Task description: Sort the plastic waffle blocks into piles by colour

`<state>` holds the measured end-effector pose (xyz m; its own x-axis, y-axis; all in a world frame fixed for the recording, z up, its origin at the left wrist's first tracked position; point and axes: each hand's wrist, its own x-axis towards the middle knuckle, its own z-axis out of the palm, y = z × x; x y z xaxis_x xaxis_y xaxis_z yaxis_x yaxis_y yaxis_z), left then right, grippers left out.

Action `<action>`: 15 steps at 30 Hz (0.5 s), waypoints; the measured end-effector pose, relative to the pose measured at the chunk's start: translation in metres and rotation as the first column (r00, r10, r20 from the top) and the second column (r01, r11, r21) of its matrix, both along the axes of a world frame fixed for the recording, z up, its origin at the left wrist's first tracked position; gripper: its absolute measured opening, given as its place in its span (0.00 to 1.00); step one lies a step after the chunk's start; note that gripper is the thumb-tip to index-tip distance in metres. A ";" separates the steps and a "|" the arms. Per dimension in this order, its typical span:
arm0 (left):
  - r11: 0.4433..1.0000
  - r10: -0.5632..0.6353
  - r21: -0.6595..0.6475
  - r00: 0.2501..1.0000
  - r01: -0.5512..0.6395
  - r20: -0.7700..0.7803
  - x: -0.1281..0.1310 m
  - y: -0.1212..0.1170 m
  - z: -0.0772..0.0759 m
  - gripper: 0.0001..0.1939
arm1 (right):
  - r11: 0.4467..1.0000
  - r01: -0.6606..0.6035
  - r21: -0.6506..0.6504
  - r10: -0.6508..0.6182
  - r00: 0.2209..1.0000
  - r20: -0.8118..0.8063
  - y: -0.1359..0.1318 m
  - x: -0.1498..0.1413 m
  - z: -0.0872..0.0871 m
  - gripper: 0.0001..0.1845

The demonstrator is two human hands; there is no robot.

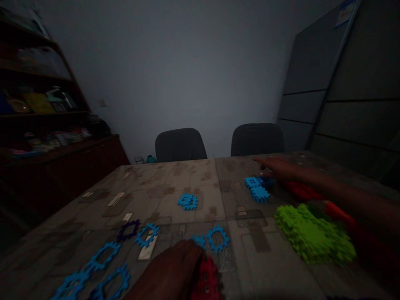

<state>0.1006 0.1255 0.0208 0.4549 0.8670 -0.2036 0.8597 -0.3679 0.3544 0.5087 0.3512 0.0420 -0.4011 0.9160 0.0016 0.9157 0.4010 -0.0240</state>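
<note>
Head | left fingers [187,252] curled on red block [206,283], grip unclear | right fingers [265,161] extended, empty, over blue blocks [256,188]

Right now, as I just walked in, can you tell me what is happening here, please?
A person is at a table with plastic interlocking pieces spread on it. The left hand is against a red piece. The right hand stretches out above blue pieces, beyond a green pile.

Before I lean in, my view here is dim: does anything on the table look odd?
One dark navy ring piece sits among the bright blue interlocking pieces, so its colour stands out from its neighbours.
</note>
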 end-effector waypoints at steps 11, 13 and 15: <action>0.932 -0.343 0.081 0.933 0.353 -0.110 0.115 0.029 -0.002 0.27 | 0.990 -0.144 -0.007 0.142 0.983 -0.115 -0.091 -0.055 0.024 0.42; 0.943 -0.318 0.067 0.942 0.326 -0.106 0.117 0.028 -0.003 0.29 | 0.987 -0.151 -0.051 0.143 0.981 -0.129 -0.112 -0.056 0.018 0.42; 0.949 -0.306 0.054 0.947 0.312 -0.104 0.115 0.027 0.000 0.31 | 0.982 -0.160 -0.102 0.144 0.979 -0.148 -0.132 -0.058 0.011 0.42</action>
